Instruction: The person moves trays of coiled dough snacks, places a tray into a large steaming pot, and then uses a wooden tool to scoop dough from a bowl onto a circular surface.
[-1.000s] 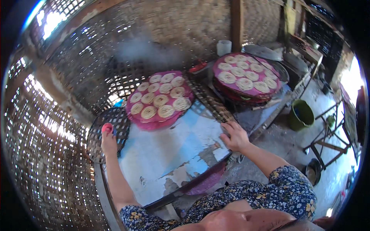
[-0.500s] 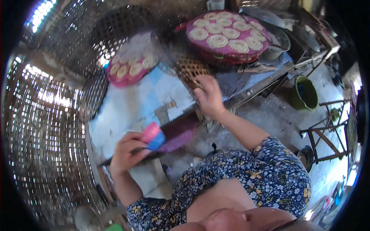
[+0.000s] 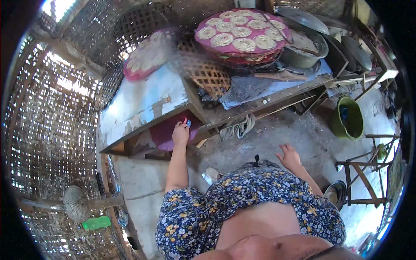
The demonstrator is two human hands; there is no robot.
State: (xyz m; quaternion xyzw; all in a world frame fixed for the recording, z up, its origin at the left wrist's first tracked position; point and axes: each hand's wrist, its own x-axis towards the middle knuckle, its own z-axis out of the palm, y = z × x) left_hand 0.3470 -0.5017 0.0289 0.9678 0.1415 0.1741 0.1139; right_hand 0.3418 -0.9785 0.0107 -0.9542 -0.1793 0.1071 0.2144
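Note:
My left hand [image 3: 180, 133] reaches into the open space under the blue-and-white table top [image 3: 147, 97]. Its fingers are closed on a small pink-and-blue object [image 3: 188, 123], mostly covered by the hand, so its kind is unclear. Beside it in that space is a magenta sheet or bag [image 3: 164, 136]. Lower on the right, my right hand [image 3: 290, 158] hangs in front of my dress with its fingers apart and nothing in them. A stack of round pink trays [image 3: 242, 32] with pale coiled strands on top stands on the counter behind.
A blurred pink tray of coils [image 3: 145, 54] sits on the table, with a woven basket [image 3: 208, 78] to its right. A metal pot [image 3: 307, 50] stands beyond the stack. On the floor at right are a green bucket [image 3: 346, 119] and a wooden stand [image 3: 366, 173].
My left hand has moved from above the table's front edge into the space below, still holding the pink-and-blue object. My right hand has left the woven basket and dropped nearer my body.

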